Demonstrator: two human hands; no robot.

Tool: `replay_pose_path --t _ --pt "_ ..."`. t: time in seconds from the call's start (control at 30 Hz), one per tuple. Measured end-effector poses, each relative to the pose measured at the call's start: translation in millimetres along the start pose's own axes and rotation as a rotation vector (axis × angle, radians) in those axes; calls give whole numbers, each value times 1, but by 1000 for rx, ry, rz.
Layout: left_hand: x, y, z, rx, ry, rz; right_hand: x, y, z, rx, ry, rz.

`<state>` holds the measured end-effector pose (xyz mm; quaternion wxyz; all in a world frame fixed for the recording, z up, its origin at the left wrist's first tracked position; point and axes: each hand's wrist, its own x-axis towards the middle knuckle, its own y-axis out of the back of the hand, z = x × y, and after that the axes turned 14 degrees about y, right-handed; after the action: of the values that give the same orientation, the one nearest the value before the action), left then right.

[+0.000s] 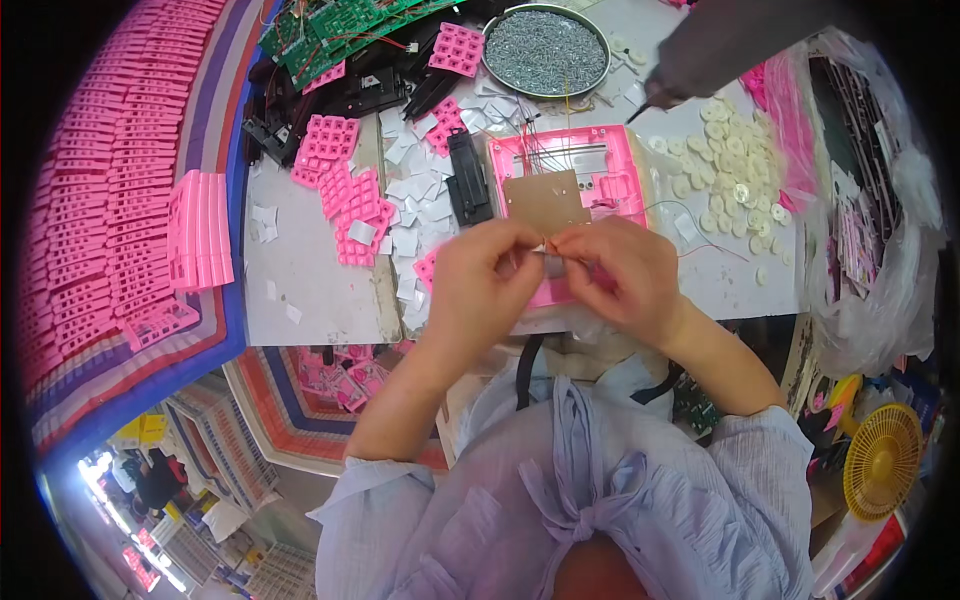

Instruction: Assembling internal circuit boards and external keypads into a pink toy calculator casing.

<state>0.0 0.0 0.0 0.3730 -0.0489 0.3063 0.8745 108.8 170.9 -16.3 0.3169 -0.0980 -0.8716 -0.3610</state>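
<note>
A pink plastic casing (622, 158) lies on the table in front of me, with thin wires (530, 148) at its far end and a brown board (545, 198) across its middle. Over its near part my left hand (485, 275) and my right hand (625, 265) meet, fingertips pinched together. Between them shows a bit of thin orange wire (549, 244); its ends are hidden by the fingers. Just below the fingertips is a small grey piece (556, 266). A black plastic part (468, 180) sits left of the casing.
Beyond stand a round tray (487, 55) of screws and green circuit boards (345, 40). A dark power screwdriver (720, 55) hangs at upper right, above white discs (735, 180). Pink keypads (350, 205) and white paper squares (405, 215) lie leftward; pink parts (130, 180) are stacked far left.
</note>
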Motion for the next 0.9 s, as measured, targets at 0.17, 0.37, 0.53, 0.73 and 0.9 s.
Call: replay_pose_path --t 0.17,0.37,0.53,0.73,0.9 --pt "18 18 -1 -545 306 -473 4 1 -3 -73 173 -18" --pt "25 28 1 -242 70 -413 4 -1 1 -155 234 -96" --pt "19 19 1 166 -363 -111 3 -3 0 -206 204 -184" --pt "13 3 -14 187 -505 73 2 -8 1 -236 221 -253" --pt "13 0 -17 203 -508 79 2 -7 0 -257 212 -308"
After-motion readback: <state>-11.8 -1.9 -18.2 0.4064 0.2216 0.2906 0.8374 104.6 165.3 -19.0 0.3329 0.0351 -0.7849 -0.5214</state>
